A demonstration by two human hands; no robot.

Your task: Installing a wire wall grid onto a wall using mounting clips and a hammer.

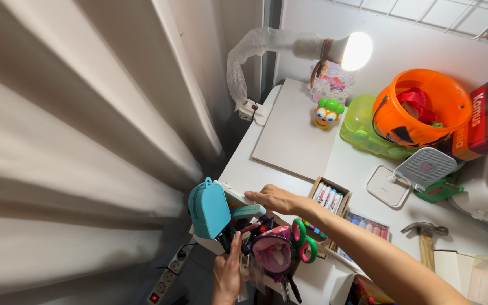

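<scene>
At the desk's near edge, the right hand [275, 199] lies palm down, fingers closed over a white tablet-like item [234, 195] atop a crowded organiser [216, 244]. Just left of it stands a teal pouch [208, 209]. Below, the left hand [228, 272] grips the organiser's front; green-handled scissors [304, 241] sit to its right.

White desk [300, 135], grey curtain [74, 141], lit lamp [356, 51]

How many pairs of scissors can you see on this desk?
1. The pink and green scissors stand handles-up in the crowded organizer at the desk's near edge, just below the right hand and right of the left hand. Others may be hidden among the clutter.
</scene>
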